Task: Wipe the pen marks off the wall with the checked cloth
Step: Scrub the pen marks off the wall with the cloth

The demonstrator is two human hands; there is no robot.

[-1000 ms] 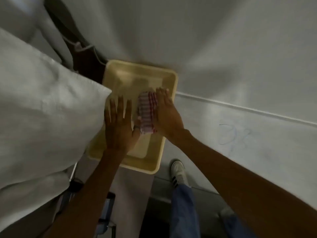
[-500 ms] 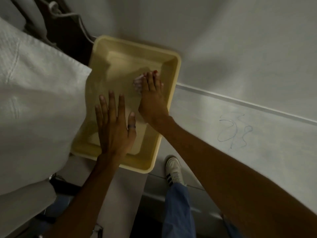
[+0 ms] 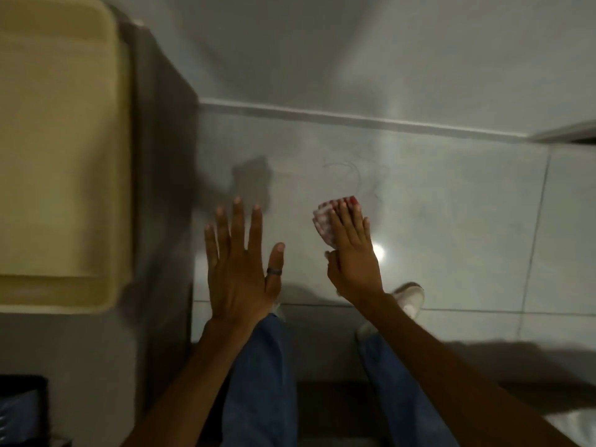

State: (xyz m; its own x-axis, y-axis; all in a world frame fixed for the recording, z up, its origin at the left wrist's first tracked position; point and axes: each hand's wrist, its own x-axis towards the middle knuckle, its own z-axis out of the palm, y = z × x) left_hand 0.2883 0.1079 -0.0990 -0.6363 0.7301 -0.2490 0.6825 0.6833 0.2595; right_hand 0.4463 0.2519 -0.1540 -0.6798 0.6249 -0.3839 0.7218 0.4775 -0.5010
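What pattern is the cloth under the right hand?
Red-and-white checks on the cloth, blurred, seen in the head view.

Red-checked cloth (image 3: 323, 223), yellow tray (image 3: 64, 156)

Hands: two, the left hand (image 3: 240, 269) at centre frame, the right hand (image 3: 353, 259) just right of it
Checked cloths: one checked cloth (image 3: 324, 225) under the right hand
Pen marks: one faint cluster of pen marks (image 3: 358, 179) above the cloth, blurred
Yellow trays: one tray (image 3: 64, 150) at upper left
Rings: one ring (image 3: 274, 271) on the left thumb
Shoes: two, a white shoe (image 3: 409, 296) at right of centre, the other shoe (image 3: 277, 309) mostly hidden by the left hand
Legs in blue jeans: two, jeans (image 3: 261, 382) at lower centre
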